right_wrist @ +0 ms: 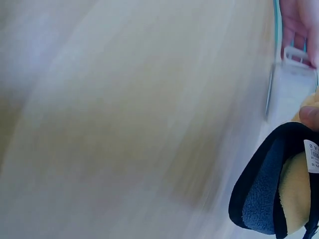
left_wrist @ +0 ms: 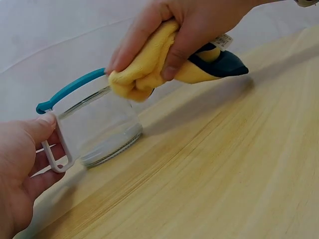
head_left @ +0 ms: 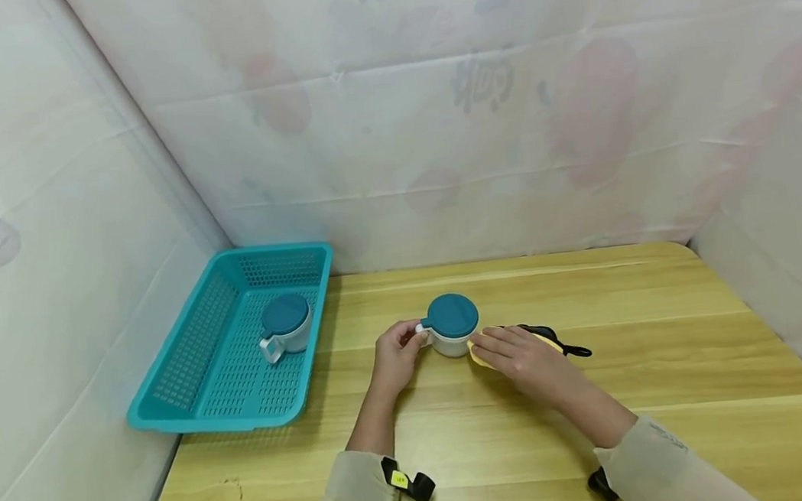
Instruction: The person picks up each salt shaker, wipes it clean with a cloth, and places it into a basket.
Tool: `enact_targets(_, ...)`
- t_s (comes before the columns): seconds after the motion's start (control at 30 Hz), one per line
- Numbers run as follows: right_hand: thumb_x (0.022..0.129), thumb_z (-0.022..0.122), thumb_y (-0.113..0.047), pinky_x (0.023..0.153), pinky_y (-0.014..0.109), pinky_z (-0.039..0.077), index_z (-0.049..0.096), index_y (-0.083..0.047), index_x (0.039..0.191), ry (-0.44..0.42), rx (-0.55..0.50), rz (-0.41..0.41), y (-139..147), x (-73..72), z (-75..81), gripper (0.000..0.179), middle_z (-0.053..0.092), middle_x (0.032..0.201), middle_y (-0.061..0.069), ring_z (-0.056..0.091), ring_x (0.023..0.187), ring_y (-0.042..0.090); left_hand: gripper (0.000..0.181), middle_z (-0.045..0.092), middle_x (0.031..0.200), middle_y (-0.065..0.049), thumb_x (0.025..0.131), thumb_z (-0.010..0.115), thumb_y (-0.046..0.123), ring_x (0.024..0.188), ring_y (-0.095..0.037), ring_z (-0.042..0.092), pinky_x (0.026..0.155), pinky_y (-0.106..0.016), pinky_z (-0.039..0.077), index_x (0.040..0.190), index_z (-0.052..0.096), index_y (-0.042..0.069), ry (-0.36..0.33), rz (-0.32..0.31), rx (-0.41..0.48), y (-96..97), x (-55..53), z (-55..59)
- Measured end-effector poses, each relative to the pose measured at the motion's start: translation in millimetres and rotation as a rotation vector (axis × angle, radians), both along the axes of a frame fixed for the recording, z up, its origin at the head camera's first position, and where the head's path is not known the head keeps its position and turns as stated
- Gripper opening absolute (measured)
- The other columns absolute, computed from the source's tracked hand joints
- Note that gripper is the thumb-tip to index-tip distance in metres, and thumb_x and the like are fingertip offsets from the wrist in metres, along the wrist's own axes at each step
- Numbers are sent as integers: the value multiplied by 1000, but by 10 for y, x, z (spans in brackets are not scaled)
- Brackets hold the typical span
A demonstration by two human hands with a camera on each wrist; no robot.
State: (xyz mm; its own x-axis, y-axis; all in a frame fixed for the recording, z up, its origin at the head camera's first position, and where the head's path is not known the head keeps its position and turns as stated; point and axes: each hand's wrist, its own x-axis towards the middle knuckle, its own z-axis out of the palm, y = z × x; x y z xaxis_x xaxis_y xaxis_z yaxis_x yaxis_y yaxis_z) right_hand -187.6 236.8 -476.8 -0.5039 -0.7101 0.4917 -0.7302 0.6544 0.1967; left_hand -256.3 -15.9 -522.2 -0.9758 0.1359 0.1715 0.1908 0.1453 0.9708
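A clear glass jar (left_wrist: 94, 129) with a teal lid (head_left: 452, 315) and a white handle stands upright on the wooden table. My left hand (head_left: 396, 354) pinches that handle (left_wrist: 59, 155) from the left side, thumb on top and fingers behind it. On the opposite side, my right hand (head_left: 528, 358) holds a bunched yellow cloth (left_wrist: 149, 64) with dark blue edging (right_wrist: 264, 194) and a small white label. The cloth's front end is right at the jar's upper wall, just under the lid. A black loop (head_left: 577, 351) trails from the cloth toward the right.
A teal plastic basket (head_left: 199, 324) stands at the table's left, by the wall. Inside it sits a second lidded jar (head_left: 287, 322) of the same kind. Fabric-covered walls (head_left: 435, 126) close off the back and both sides. Bare wooden tabletop (head_left: 654, 327) extends to the right.
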Motion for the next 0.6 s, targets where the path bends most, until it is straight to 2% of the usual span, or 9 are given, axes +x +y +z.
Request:
enact_targets(0.1,101,49,-4,89,47,54,69,-6,122,34,-42,-20,94,-12,-12,29,66,129,6,63,115,28,19,70,101,-8,92,70,14,95,-17,62,80,-21,55,109,73,8,7,1,-3,-4,7,5)
enact_targets(0.17,104,40,-4,90,47,54,68,-4,122,52,-72,-32,154,-19,0,34,66,128,8,63,116,30,19,70,101,-8,91,70,15,95,-16,62,80,-21,55,109,73,8,12,5,-7,-4,13,8)
enact_targets(0.23,96,48,3,90,47,54,67,-2,122,64,-105,-49,212,-22,17,33,67,127,10,63,115,31,20,70,101,-7,91,71,15,95,-16,63,81,-21,55,109,73,7,14,13,-10,-2,15,11)
enact_targets(0.33,66,69,16,87,47,54,67,-1,122,53,-170,-77,294,-15,55,58,67,125,13,64,112,33,20,71,103,-7,91,71,14,96,-17,64,82,-23,55,109,73,6,12,24,-9,5,17,20)
enact_targets(0.37,61,74,17,86,47,55,67,-1,121,39,-193,-92,324,-10,61,63,67,124,13,64,111,33,20,71,103,-7,91,72,14,97,-18,64,82,-24,56,109,73,6,8,27,-7,7,17,22)
enact_targets(0.43,57,82,16,83,48,55,68,-1,120,2,-239,-120,386,1,67,66,67,123,15,65,108,35,21,71,105,-8,91,72,14,99,-19,64,83,-25,56,110,73,6,0,28,-4,10,17,25)
enact_targets(0.6,63,85,9,79,48,57,67,-1,122,-123,-269,-251,595,63,56,63,65,127,17,65,107,36,23,70,111,-9,91,72,15,105,-22,64,86,-27,56,112,72,6,-16,22,8,7,25,21)
